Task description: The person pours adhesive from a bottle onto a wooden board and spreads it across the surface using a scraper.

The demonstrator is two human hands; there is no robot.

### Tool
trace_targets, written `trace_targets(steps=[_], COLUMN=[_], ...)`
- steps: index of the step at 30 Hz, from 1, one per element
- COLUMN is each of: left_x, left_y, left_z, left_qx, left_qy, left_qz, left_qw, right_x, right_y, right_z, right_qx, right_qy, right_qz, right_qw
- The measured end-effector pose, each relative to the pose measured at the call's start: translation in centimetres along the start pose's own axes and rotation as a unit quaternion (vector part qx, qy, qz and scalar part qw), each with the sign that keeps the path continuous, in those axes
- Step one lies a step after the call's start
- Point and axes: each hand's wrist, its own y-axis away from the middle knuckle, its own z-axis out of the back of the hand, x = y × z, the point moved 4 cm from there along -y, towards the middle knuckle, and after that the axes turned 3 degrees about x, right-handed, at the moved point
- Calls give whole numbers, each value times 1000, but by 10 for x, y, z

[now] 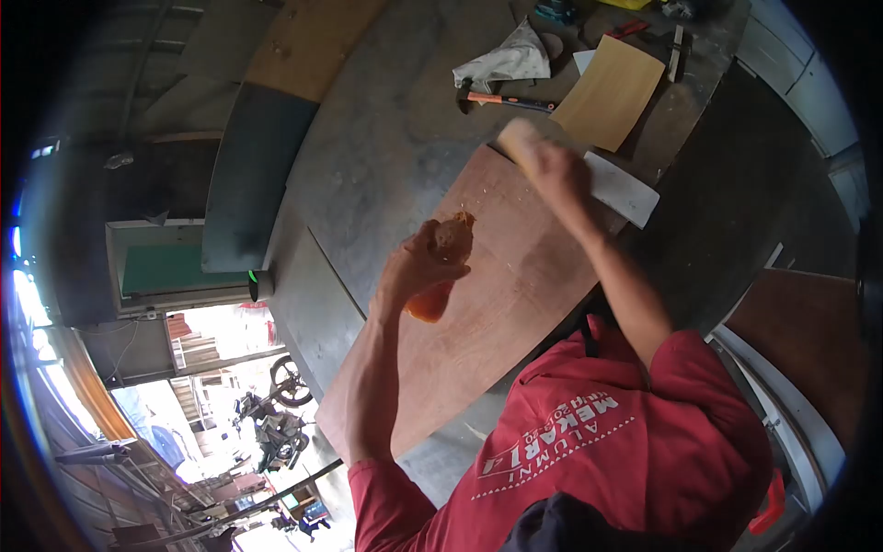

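Two bare hands in view. Well left of the left-hand grip: a green panel (184, 269); nearer it, a motorcycle (276, 428) in bright light. Left hand (414, 267): thumb and fingers curled firmly round an orange container (430, 302), rough brownish part showing between them, smooth orange part below the palm. Beneath this grip, a reddish-brown board (515, 248) on a grey table (368, 138); whether container touches board, cannot tell. Between the two grips, bare board surface. Beyond the right-hand grip: hammer (510, 99), orange-and-black handle, and behind it a crumpled whitish cloth (510, 57). Right hand (559, 177): closed on a pale piece (517, 138), blurred, kind unclear, near the board's far end. Beyond and right of this grip, a light wood sheet (612, 92); just right, a white panel (627, 191).
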Motion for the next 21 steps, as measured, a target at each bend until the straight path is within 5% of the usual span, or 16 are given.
trace_targets(steps=[2, 5, 6, 8, 11, 21], left_x=[-5, -4, -1, 8, 2, -19], left_y=[-5, -30, -38, -57, -72, -74], left_z=[14, 26, 30, 34, 45, 58], left_qx=[35, 109, 110, 124, 128, 149], left_qy=[-42, -137, -141, -125, -123, -128], left_qz=[53, 86, 87, 54, 24, 44], left_qw=[997, 981, 980, 983, 984, 980], right_x=[-44, -71, -67, -68, -60, -84], right_y=[-14, -2, 6, 32, 62, 71], right_z=[22, 33, 39, 39, 47, 77], right_qx=[24, 52, 51, 155, 75, 56], right_qy=[38, -251, -253, -254, -312, -346], right_qz=[-26, -61, -63, -219, -234, -293], right_qw=[999, 965, 964, 929, 918, 890])
